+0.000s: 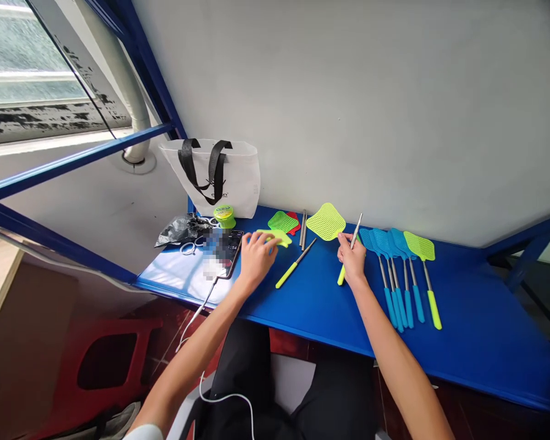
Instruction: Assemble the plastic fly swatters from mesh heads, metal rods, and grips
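My right hand is closed around a fly swatter handle, a metal rod with a yellow-green grip showing below. At its fingertips is the corner of a yellow-green perforated swatter head; whether they pinch it or only touch it I cannot tell. My left hand reaches over another yellow-green swatter piece, fingers apart and slightly bent. Behind it lie a green swatter head and a partly covered red one. A loose yellow-handled rod rests between my hands.
Several blue fly swatters and a yellow-green one lie right on the blue table. Metal rods lie near the wall. Leftward are a white bag, green tub, black plastic bag, scissors and cabled phone.
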Demonstrator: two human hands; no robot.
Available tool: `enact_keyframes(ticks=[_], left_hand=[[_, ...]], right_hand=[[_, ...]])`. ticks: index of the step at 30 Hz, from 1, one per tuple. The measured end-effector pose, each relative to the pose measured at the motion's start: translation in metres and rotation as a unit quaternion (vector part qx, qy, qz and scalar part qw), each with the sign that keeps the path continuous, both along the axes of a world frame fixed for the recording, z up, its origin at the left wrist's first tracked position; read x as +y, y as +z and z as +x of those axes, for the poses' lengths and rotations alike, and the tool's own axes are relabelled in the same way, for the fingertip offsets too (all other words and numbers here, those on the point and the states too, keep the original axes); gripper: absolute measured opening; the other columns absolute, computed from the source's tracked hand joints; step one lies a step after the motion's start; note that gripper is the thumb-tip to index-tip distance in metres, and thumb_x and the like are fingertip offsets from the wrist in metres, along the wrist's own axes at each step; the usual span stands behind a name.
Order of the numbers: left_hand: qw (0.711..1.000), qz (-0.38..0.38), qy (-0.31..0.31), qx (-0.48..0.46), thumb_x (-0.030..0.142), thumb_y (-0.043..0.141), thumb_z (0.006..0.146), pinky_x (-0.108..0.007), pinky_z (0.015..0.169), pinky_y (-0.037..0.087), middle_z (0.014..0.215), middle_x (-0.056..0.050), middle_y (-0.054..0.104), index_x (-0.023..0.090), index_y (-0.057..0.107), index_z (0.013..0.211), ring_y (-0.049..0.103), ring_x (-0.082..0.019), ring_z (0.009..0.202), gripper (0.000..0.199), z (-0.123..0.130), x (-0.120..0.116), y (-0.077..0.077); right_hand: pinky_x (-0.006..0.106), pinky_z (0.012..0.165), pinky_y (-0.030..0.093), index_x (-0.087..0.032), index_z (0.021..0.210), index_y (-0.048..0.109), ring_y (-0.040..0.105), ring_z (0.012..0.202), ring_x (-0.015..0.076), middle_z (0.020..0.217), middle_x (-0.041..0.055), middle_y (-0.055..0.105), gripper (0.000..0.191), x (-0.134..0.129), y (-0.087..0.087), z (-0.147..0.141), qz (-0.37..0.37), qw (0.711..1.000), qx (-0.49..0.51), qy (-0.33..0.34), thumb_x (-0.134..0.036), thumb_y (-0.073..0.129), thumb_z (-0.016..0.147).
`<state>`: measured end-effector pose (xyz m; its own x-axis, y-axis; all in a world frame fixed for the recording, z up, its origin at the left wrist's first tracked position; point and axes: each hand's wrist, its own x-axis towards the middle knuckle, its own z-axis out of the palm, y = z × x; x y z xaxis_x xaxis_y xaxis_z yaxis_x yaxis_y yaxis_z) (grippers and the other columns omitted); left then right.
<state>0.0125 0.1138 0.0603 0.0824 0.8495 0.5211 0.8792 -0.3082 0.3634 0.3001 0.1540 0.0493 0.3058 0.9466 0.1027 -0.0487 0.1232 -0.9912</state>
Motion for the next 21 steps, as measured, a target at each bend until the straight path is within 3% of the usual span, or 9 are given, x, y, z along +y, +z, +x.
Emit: enact_keyframes(ticks=[3,5,7,10,12,15,18,21], left_hand=[[0.996,-0.068,-0.022,0.043,0.037,0.069,0.105,-0.062,0.113,0.045,0.13,-0.009,0.079,0.037,0.083,0.126,0.067,-0.037,0.123,0.026,0.001,-0.046,-0.014],[0.994,-0.092,-0.04,0.043,0.048,0.067,0.106,-0.059,0.111,0.047,0.135,-0.011,0.076,0.035,0.079,0.134,0.066,-0.038,0.127,0.033,0.004,-0.061,-0.019],[0.994,-0.098,-0.048,0.008,0.048,0.062,0.108,-0.056,0.11,0.049,0.136,-0.011,0.075,0.033,0.078,0.135,0.065,-0.037,0.129,0.035,0.007,-0.059,-0.016],[0.983,-0.109,-0.065,-0.131,0.048,0.059,0.11,-0.049,0.103,0.054,0.126,-0.01,0.078,0.03,0.077,0.13,0.07,-0.033,0.117,0.033,0.014,-0.03,0.005],[0.945,-0.146,-0.094,-0.276,0.057,0.059,0.11,-0.041,0.09,0.058,0.11,-0.008,0.08,0.027,0.077,0.125,0.074,-0.027,0.099,0.038,0.024,-0.003,0.024],[0.849,-0.257,-0.21,-0.411,0.071,0.068,0.101,-0.033,0.064,0.056,0.095,-0.01,0.079,0.02,0.078,0.11,0.072,-0.022,0.075,0.053,0.052,0.035,0.044],[0.795,-0.273,-0.277,-0.465,0.07,0.081,0.091,-0.03,0.052,0.052,0.085,-0.01,0.077,0.016,0.076,0.095,0.067,-0.019,0.062,0.055,0.08,0.06,0.044],[0.744,-0.215,-0.229,-0.59,0.062,0.088,0.085,-0.03,0.05,0.055,0.092,-0.012,0.08,0.014,0.075,0.1,0.07,-0.019,0.061,0.052,0.085,0.076,0.032]], right_hand=[[0.023,0.04,0.028,-0.022,0.101,0.067,0.037,0.044,0.0092,0.055,-0.012,0.04,0.057,0.0,-0.002,-0.001,0.007,1.0,-0.006,0.011,-0.073,0.086,0.083],[0.024,0.04,0.028,-0.022,0.102,0.067,0.038,0.044,0.0097,0.055,-0.0117,0.04,0.056,0.001,-0.004,-0.002,0.009,1.0,-0.014,0.018,-0.072,0.086,0.084],[0.024,0.04,0.028,-0.023,0.101,0.067,0.038,0.044,0.01,0.055,-0.0116,0.04,0.056,0.002,-0.005,-0.002,0.009,0.999,-0.02,0.023,-0.073,0.084,0.084],[0.024,0.041,0.028,-0.023,0.099,0.067,0.037,0.044,0.0099,0.055,-0.0118,0.038,0.057,0.001,-0.003,-0.002,0.013,0.999,-0.016,0.031,-0.075,0.084,0.083],[0.024,0.041,0.027,-0.023,0.099,0.066,0.036,0.044,0.0096,0.055,-0.0123,0.036,0.057,-0.001,0.0,-0.004,0.018,0.999,-0.006,0.042,-0.075,0.084,0.083],[0.024,0.041,0.026,-0.024,0.096,0.064,0.032,0.044,0.009,0.055,-0.0132,0.034,0.058,-0.006,0.004,-0.01,0.017,0.998,0.009,0.063,-0.076,0.085,0.082],[0.023,0.041,0.025,-0.025,0.094,0.061,0.031,0.044,0.0091,0.056,-0.0129,0.033,0.061,-0.011,0.006,-0.015,0.0,0.994,-0.001,0.106,-0.082,0.081,0.083],[0.023,0.041,0.024,-0.025,0.097,0.063,0.028,0.042,0.0098,0.054,-0.0122,0.032,0.065,-0.015,0.007,-0.016,-0.03,0.982,-0.025,0.185,-0.09,0.061,0.094]])
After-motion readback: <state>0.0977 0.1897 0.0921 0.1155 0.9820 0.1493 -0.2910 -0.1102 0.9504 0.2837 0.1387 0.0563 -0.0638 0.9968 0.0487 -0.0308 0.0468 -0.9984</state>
